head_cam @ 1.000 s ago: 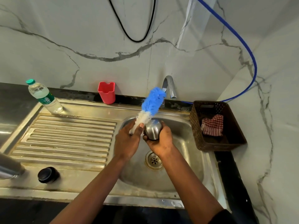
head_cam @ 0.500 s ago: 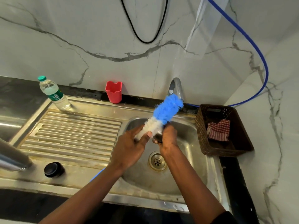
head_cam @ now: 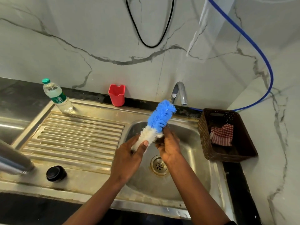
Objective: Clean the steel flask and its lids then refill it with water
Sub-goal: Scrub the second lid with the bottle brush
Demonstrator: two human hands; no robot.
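Hovering over the sink (head_cam: 191, 143), a bottle brush (head_cam: 159, 118) is clasped in the curled grip of the left hand (head_cam: 129, 158), against a half-hidden steel lid (head_cam: 159, 138) pinched by the right hand (head_cam: 170, 147). The steel flask (head_cam: 13, 161) is seen far left.

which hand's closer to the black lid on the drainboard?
Left. The left hand grips the bottle brush at the basin's left edge, right of the black lid. The right hand is farther right, above the drain, holding the steel lid.
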